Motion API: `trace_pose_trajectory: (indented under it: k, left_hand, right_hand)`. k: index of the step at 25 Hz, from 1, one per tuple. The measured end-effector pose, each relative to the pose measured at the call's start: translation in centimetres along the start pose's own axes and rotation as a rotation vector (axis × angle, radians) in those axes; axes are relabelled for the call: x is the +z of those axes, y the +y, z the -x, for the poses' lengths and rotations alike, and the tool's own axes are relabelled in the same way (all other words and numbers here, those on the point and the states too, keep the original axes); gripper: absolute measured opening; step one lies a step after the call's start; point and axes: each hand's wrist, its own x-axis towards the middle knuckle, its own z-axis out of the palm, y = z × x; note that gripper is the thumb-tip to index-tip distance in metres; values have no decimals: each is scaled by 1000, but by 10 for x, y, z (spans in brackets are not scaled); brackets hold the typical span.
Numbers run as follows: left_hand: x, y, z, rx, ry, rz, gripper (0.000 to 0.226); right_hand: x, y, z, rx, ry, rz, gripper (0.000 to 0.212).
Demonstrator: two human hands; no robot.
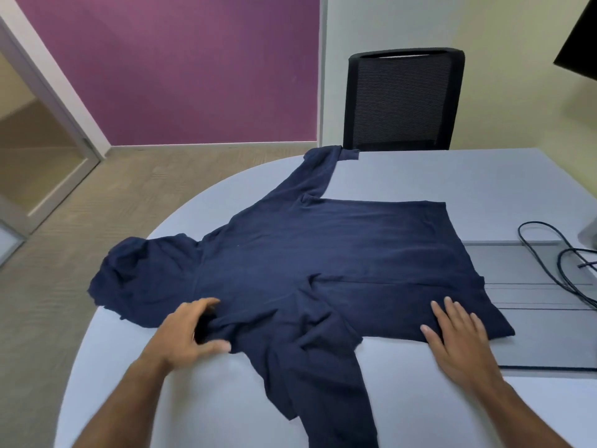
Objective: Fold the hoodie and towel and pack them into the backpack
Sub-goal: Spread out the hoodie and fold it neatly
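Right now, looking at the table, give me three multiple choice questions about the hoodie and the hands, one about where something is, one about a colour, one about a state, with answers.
1. Where does the hoodie's hood lie?
A. at the table's left edge
B. against the chair
C. on the cables

2. What colour is the hoodie?
A. red
B. navy blue
C. white

3. How is the right hand placed?
A. raised clear of the table
B. closed in a fist
C. flat, fingers straight, on the hoodie's near hem corner

Answers:
1 A: the hood bunches at the rounded left edge, far from chair and cables.
2 B: the whole garment is dark blue.
3 C: its fingers spread straight on the cloth, while the left hand curls on the fabric near the shoulder.
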Motion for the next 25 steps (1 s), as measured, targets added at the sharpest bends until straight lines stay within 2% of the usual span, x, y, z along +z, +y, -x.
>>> trace_pose_trajectory:
  k: [1, 2, 4, 6, 8, 10, 14, 16, 18, 20, 22, 24, 25]
  left_hand:
    - [-6, -8, 10, 20, -59, -92, 99]
    - [-9, -14, 16, 45, -112, -203, 98]
    - [-8, -21, 17, 61, -99, -312, 62]
    - [-3, -23, 11, 53, 86, -126, 29]
    - [-3, -17, -1, -22, 259, 110, 15]
    - [-7, -12, -21, -190, 284, 176, 12]
    - [-13, -7, -60, -568, 109, -20, 21]
    - [-11, -4, -68, -656, 77, -85, 18]
    - [-5, -4, -70, -674, 116, -109, 14]
    - [2, -9, -66, -535, 212, -187, 13]
    - [11, -23, -59, -216, 292, -357, 26]
    - [15, -33, -52, 91, 333, -498, 34]
    - [16, -34, -49, 182, 325, -542, 33]
  right_hand:
    - [1, 0, 1, -2, -22, 23, 80]
    - [1, -1, 2, -5, -43, 44, 82]
    - [0, -1, 2, 4, -81, 72, 86]
    - [-3, -3, 1, 20, -117, 76, 90]
    - [-5, -5, 0, 33, -146, 71, 92]
    - [-7, -6, -1, 43, -171, 79, 93]
    - [-7, -8, 1, 63, -164, 96, 91]
    - [-4, -9, 2, 57, -140, 106, 89]
    - [-2, -8, 1, 62, -125, 111, 87]
    - [-2, -9, 1, 61, -123, 127, 86]
    - [-6, -14, 0, 68, -115, 148, 84]
    - [-17, -28, 1, 36, -3, 111, 74]
    - [-22, -39, 4, -24, 84, 70, 66]
